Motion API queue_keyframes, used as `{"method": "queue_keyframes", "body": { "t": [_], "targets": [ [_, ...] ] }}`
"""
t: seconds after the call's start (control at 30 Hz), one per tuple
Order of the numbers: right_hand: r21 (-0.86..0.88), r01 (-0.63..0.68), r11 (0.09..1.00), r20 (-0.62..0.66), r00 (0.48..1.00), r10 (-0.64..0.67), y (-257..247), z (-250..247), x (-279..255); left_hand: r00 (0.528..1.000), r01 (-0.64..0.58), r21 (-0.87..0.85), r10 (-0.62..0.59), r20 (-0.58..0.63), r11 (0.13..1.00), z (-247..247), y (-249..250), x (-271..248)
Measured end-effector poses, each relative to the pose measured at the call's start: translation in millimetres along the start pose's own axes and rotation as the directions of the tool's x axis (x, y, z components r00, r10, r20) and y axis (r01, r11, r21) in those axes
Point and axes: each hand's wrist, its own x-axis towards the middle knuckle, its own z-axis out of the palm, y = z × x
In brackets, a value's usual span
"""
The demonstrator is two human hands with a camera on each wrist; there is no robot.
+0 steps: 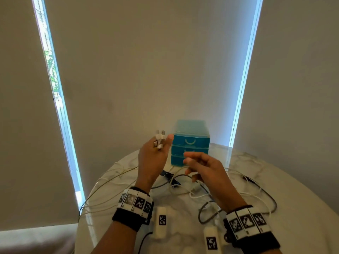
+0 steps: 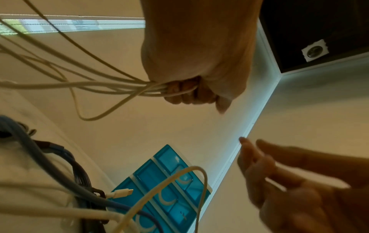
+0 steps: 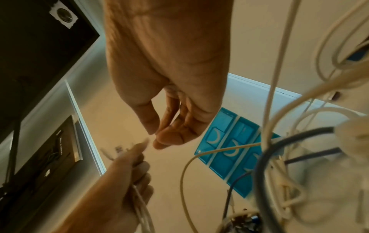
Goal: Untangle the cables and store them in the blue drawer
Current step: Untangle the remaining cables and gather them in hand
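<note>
Head cam first: the left hand (image 1: 153,158) is raised over the round white marble-look table (image 1: 275,180), fingers curled tight around a bunch of thin white cables (image 1: 117,180) whose white plug ends (image 1: 160,135) poke up above the fist. The strands trail down and off the table's left edge. The right hand (image 1: 205,173) hovers just right of it, fingers loosely spread and holding nothing as far as I can see. Right behind both hands sits the small translucent blue plastic three-drawer unit (image 1: 190,142), all drawers closed, at the far side of the table. Under the hands is a loose mess of white and dark grey cables (image 1: 201,191), so pretty much nothing is stored yet. Two white tagged pods (image 1: 161,222) lie near the front edge.

Left wrist cam: the left hand (image 2: 199,63) is clenched on the white cable bundle (image 2: 119,88), several strands fanning out to the left. The right hand (image 2: 289,181) comes in from the lower right with its fingers straight and apart. The blue drawer unit (image 2: 159,181) is below, with a white cable loop (image 2: 199,176) and a grey-blue cable (image 2: 40,157) in front of it.

Right wrist cam: the right hand (image 3: 169,78) hangs relaxed, fingers slightly bent, gripping nothing. The left hand (image 3: 119,181) is below it, wrapped around the white cables (image 3: 143,209). The blue drawer unit (image 3: 229,149) sits off to the right behind a tangle of white and dark cables (image 3: 299,141).
</note>
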Motion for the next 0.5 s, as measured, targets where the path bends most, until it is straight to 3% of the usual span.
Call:
{"method": "queue_keyframes", "body": {
  "t": [0.13, 0.23, 0.33, 0.5],
  "targets": [
    [-0.054, 0.275, 0.960, -0.128, 0.951, -0.280, -16, -4, -5, 0.970, 0.006, 0.116, -0.034, 0.242, 0.993, 10, -6, -4],
    [-0.152, 0.402, 0.903, -0.051, 0.909, -0.414, -17, -1, -8, 0.931, -0.028, 0.107, -0.013, 0.365, 0.994, 13, -7, -6],
    [-0.227, 0.438, 0.870, 0.041, 0.897, -0.441, -9, 4, -10, 0.911, -0.110, 0.155, 0.037, 0.410, 0.982, 16, -6, -9],
    [-0.339, 0.388, 0.857, -0.107, 0.889, -0.444, 8, 0, 3, 0.888, -0.143, 0.090, 0.088, 0.451, 0.986, 19, -3, -12]
  ]
}}
